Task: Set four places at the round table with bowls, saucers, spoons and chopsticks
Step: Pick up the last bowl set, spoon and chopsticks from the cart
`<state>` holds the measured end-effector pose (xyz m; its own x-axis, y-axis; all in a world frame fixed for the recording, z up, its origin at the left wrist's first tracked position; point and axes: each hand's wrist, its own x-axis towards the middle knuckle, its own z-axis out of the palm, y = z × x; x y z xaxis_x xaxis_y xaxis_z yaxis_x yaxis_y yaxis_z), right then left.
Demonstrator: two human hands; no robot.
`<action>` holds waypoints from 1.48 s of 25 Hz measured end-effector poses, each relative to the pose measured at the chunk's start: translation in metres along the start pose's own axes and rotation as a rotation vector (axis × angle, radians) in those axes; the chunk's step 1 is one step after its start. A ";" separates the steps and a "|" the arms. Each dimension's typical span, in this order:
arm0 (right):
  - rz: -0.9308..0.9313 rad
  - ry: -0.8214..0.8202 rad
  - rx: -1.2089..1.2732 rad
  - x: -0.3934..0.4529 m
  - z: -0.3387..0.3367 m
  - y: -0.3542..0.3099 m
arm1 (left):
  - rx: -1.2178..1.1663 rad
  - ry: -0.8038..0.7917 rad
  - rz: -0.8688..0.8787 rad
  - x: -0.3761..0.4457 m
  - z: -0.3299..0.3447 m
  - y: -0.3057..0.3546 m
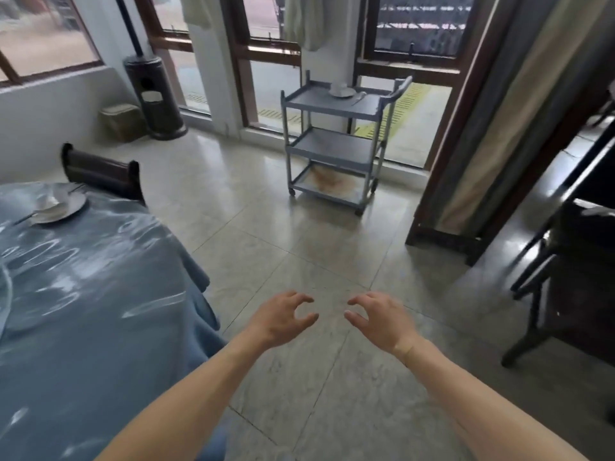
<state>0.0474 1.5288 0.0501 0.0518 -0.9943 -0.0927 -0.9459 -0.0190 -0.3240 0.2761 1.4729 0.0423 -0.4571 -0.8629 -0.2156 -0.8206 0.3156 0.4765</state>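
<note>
Pale tile floor (pixel 299 234), big brown-framed windows at the back. The round tabletop (pixel 83 277) on the left has a shiny blue cover, with one bowl (pixel 50 202) on a saucer (pixel 71 207) near its far edge. A grey three-shelf cart (pixel 332 141) by the window carries another bowl and saucer (pixel 342 89) on top. Left hand (pixel 283 319) and right hand (pixel 379 317) hover over the floor, fingers loosely curled, holding nothing.

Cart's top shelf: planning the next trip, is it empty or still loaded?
Still loaded: the cart's top shelf holds a bowl on a saucer, a spoon beside.
</note>
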 end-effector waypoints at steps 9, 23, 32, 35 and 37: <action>0.087 -0.036 0.010 0.140 -0.008 0.009 | -0.030 -0.009 0.080 0.147 -0.043 -0.040; 0.168 -0.073 0.028 0.388 -0.033 -0.010 | -0.069 -0.052 0.066 0.361 -0.147 -0.126; 0.137 -0.087 0.032 0.565 -0.048 0.031 | -0.049 -0.069 0.035 0.525 -0.197 -0.156; 0.127 -0.094 0.034 0.634 -0.063 0.050 | 0.012 -0.081 0.035 0.588 -0.221 -0.159; 0.114 -0.089 0.019 0.676 -0.076 0.062 | 0.065 -0.083 0.037 0.627 -0.236 -0.162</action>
<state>-0.0007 0.8476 0.0391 -0.0269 -0.9767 -0.2131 -0.9411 0.0966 -0.3240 0.2036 0.7880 0.0309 -0.5123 -0.8153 -0.2698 -0.8218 0.3740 0.4299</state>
